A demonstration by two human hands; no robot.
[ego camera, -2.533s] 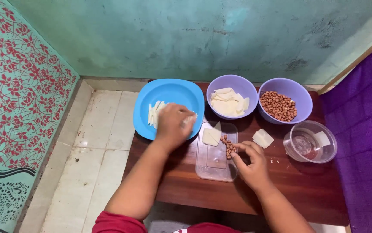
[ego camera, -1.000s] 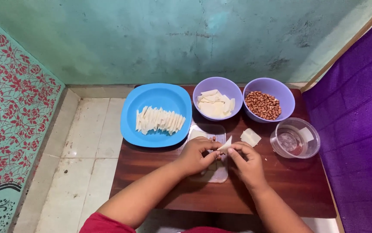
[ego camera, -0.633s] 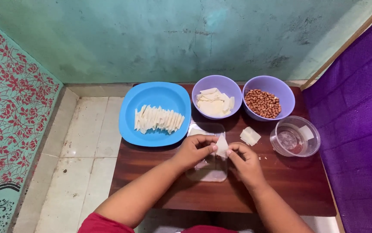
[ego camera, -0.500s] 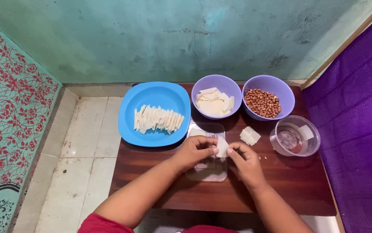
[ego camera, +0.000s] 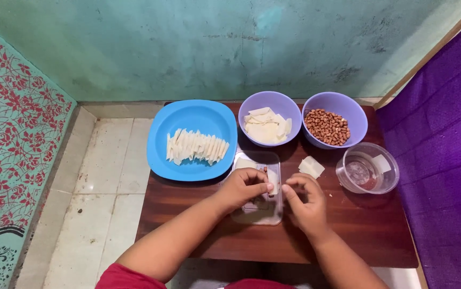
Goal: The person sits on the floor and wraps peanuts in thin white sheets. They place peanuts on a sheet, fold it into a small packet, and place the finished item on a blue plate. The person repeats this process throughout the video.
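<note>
Rolling goes best if your left hand point(ego camera: 245, 187) and right hand point(ego camera: 304, 200) keep pinching the small white wrapper point(ego camera: 272, 182) snugly over the clear tray point(ego camera: 257, 190) on the surface point(ego camera: 359, 230), ends tucked evenly.

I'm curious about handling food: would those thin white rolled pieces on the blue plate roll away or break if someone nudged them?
The rolled pieces look thin and pale, so probably light and fragile. Packed in a row, they seem unlikely to roll far, and the blue plate has a raised rim.
</note>
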